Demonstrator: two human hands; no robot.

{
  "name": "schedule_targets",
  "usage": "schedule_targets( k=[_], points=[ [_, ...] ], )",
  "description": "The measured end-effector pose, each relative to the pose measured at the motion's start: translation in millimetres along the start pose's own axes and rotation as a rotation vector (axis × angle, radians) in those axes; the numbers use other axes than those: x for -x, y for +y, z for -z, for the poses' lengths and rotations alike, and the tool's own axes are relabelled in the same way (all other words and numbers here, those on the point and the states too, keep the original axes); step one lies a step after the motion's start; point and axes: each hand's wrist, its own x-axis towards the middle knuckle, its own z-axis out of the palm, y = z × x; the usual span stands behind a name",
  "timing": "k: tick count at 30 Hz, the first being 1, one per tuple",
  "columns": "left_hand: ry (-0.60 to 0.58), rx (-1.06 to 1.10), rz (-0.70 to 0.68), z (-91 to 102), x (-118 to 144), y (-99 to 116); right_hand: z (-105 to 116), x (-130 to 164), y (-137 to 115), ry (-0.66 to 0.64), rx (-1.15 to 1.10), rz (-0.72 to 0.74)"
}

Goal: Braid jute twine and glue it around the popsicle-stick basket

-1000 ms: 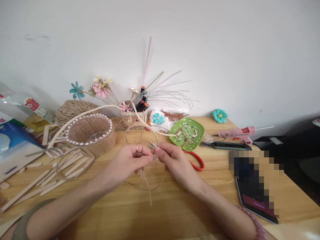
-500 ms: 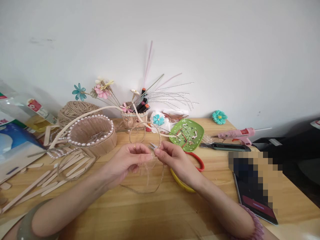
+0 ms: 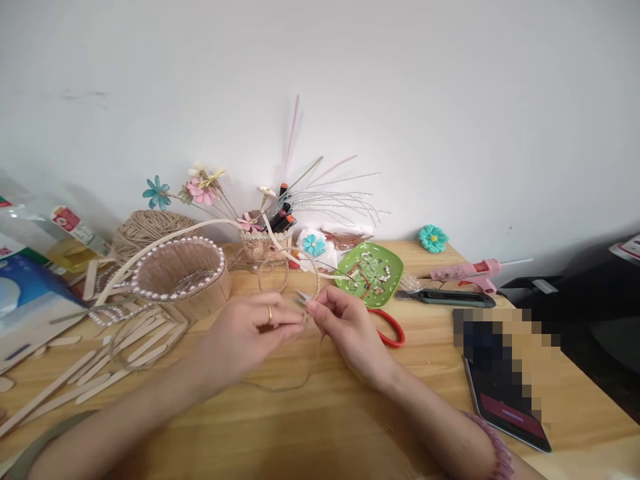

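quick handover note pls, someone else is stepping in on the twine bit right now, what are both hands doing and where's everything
Left hand: fingertips pinched on the jute twine, ring on one finger.
Right hand: pinching the same twine beside the left fingertips; small metal tips, possibly snips, poke out just above.
Twine: a loose loop lies on the table below both hands.
Nearby: pearl-rimmed basket to the left, green dish and red-handled tool to the right, twine ball at back left.
Done: basket rim is pearled.
Left: the twine piece is in hand, unfinished.
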Motion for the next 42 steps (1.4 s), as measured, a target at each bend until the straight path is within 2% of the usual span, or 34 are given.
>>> schedule_targets(
  k=[2, 3, 5, 9, 15, 17, 19, 21, 22, 24, 26, 27, 28, 30, 33, 35, 39, 42],
  points=[
    [0.158, -0.391, -0.296, -2.8, 5, -3, -1, -2, 2, 0.041, -0.067, -0.050],
    [0.213, -0.542, -0.399, -4.5, 7, -4, -1, -3, 3, 0.049, -0.115, -0.077],
    [0.277, -0.744, -0.515, -7.4, 11, -8, -3, -4, 4, 0.050, -0.215, -0.119],
    [0.329, -0.917, -0.583, -11.5, 12, -9, -6, -4, 6, -0.020, -0.313, -0.171],
    [0.265, -1.004, -0.617, -10.8, 11, 3, -6, -1, 7, -0.036, -0.065, -0.058],
    [0.280, -0.959, -0.573, -5.0, 13, 7, -5, -1, 7, -0.052, 0.016, -0.038],
    [0.363, -0.902, -0.503, 2.6, 14, 9, -5, -1, 7, -0.063, 0.077, -0.025],
    [0.445, -0.810, -0.365, 9.3, 12, 11, -6, 0, 6, -0.078, 0.128, -0.008],
    [0.443, -0.724, -0.257, 11.6, 8, 12, -7, 1, 5, -0.099, 0.148, -0.002],
    [0.328, -0.438, 0.006, 13.1, -1, 12, -9, 3, 3, -0.159, 0.167, 0.010],
    [0.121, -0.041, 0.232, 11.3, -11, 11, -11, 6, 1, -0.216, 0.165, 0.019],
    [0.047, 0.144, 0.308, 9.7, -15, 9, -12, 7, 1, -0.235, 0.159, 0.020],
    [0.023, 0.287, 0.357, 7.9, -18, 7, -13, 7, 0, -0.245, 0.152, 0.016],
    [0.088, 0.465, 0.395, 4.9, -21, 4, -14, 8, 1, -0.241, 0.134, 0.000],
    [0.289, 0.547, 0.383, 2.3, -18, 2, -16, 8, 2, -0.202, 0.126, -0.003],
    [0.363, 0.582, 0.378, 1.5, -16, 2, -17, 8, 3, -0.190, 0.135, 0.017],
    [0.400, 0.615, 0.382, 3.1, -15, 1, -19, 10, 2, -0.200, 0.168, 0.076],
    [0.315, 0.595, 0.407, 10.1, -16, -3, -18, 10, 3, -0.198, 0.226, 0.087]
  ],
)
